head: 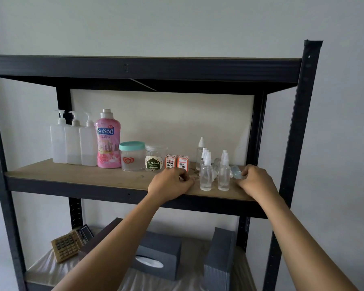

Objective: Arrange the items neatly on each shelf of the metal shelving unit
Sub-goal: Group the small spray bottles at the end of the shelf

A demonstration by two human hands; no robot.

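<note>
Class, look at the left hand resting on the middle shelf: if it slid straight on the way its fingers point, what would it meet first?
Probably the nearest clear spray bottle. The left hand points its curled fingers rightward along the shelf board, and that bottle stands just beyond them. Depth is uncertain, so it might pass slightly in front.

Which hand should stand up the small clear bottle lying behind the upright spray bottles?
Right. The right hand already has its fingertips on the small clear bottle lying on its side; the left hand sits beyond the upright clear spray bottles, near the orange-and-white ink boxes.

Both hands (213, 182) beside clear spray bottles (214, 175) on shelf (72, 175)
</note>
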